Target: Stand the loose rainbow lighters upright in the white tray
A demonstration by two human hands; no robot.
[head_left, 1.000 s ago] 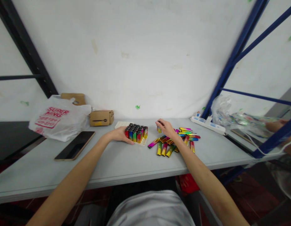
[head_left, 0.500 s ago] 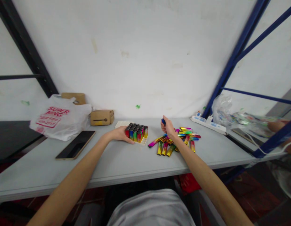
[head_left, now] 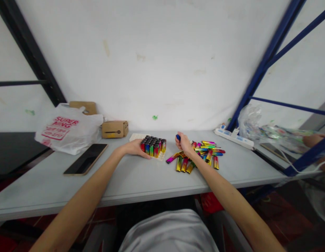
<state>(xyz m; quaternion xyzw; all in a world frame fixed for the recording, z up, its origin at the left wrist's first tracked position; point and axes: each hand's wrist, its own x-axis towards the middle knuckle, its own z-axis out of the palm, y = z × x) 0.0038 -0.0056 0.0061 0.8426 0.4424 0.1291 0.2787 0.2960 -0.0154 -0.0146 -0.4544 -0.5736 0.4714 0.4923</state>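
Reading "SUPER MING", a white bag (head_left: 69, 130) sits left of upright lighters (head_left: 153, 146).

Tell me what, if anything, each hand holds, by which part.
Right hand: a small object, blue end exposed, rest hidden in the grip. Left hand: against the upright black-topped pieces, at their left side; gripping cannot be confirmed.

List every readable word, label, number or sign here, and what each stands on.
"SUPER", red, on the white plastic bag.
Beneath, a red word seemingly ending "ING"; first letter unclear.
Smaller red print below that: too blurred.
Green scrawl on the white wall: illegible.
Brown cardboard box: nothing legible.
Shiny multicoloured lighter-like pieces: nothing legible.
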